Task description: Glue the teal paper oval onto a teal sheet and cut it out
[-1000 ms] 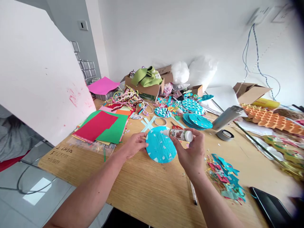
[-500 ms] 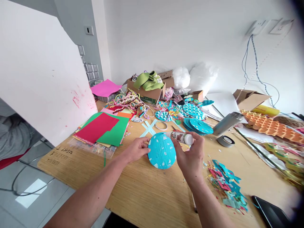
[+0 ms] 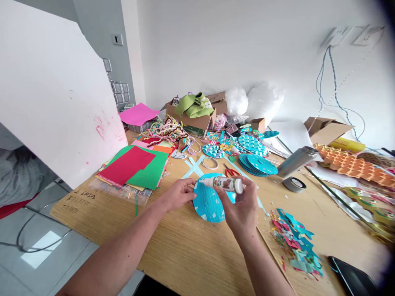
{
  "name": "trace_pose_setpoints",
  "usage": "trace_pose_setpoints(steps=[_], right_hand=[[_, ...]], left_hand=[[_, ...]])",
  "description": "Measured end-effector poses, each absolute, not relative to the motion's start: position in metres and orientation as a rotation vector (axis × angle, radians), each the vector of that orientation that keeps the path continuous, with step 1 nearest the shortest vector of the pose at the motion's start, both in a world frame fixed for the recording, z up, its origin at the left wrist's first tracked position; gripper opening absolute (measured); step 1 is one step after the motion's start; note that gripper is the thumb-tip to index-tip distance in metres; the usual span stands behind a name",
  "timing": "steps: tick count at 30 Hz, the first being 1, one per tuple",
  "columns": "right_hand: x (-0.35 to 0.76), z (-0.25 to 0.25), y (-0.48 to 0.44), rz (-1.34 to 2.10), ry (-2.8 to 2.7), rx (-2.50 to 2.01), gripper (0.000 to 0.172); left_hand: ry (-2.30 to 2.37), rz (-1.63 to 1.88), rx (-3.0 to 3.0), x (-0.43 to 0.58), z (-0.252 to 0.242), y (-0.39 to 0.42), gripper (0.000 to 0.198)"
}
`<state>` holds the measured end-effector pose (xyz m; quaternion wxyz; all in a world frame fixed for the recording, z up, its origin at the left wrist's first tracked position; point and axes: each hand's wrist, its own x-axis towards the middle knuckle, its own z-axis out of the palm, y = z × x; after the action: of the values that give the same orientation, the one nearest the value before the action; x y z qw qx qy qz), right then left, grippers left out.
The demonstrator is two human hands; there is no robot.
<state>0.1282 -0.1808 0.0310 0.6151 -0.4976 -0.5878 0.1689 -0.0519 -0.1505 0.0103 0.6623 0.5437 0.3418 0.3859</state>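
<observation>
My left hand (image 3: 182, 195) pinches the left edge of a round blue disc (image 3: 207, 203) with pale spots, held above the wooden table. In my right hand (image 3: 240, 203) is a white glue bottle (image 3: 226, 184) with a brown and green label. The bottle lies nearly level over the upper part of the disc, its white tip pointing left. Whether the tip touches the disc cannot be made out. Behind the disc are pale blue crossed strips (image 3: 194, 166), a roll of tape (image 3: 210, 163) and red-handled scissors (image 3: 232, 171).
Blue discs (image 3: 258, 164) are stacked behind my right hand, near a metal flask (image 3: 296, 161) and grey tape roll (image 3: 294, 184). Paper scraps (image 3: 298, 242) and a phone (image 3: 352, 275) lie right. Coloured sheets (image 3: 132, 166) and a white board (image 3: 61, 90) stand left.
My right hand has moved the bottle left and slightly down, over the disc's top. The scissors and a thin stick by my right forearm show more. My left hand keeps its hold.
</observation>
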Motion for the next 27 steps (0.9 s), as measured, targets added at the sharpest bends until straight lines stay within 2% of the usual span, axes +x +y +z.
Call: trace_pose_setpoints(steps=[12, 19, 27], right_hand=[[0.131, 0.036, -0.179, 0.453, -1.298, -1.106, 0.046], [0.143, 0.039, -0.175, 0.276, -1.192, -1.197, 0.048], [0.137, 0.038, -0.181, 0.004, -1.395, -1.228, 0.046]], left_hand=[[0.776, 0.846, 1.250, -0.052, 0.011, -0.151, 0.030], [0.811, 0.839, 1.308, -0.052, 0.008, -0.150, 0.028], [0.768, 0.839, 1.366, -0.051, 0.005, -0.150, 0.035]])
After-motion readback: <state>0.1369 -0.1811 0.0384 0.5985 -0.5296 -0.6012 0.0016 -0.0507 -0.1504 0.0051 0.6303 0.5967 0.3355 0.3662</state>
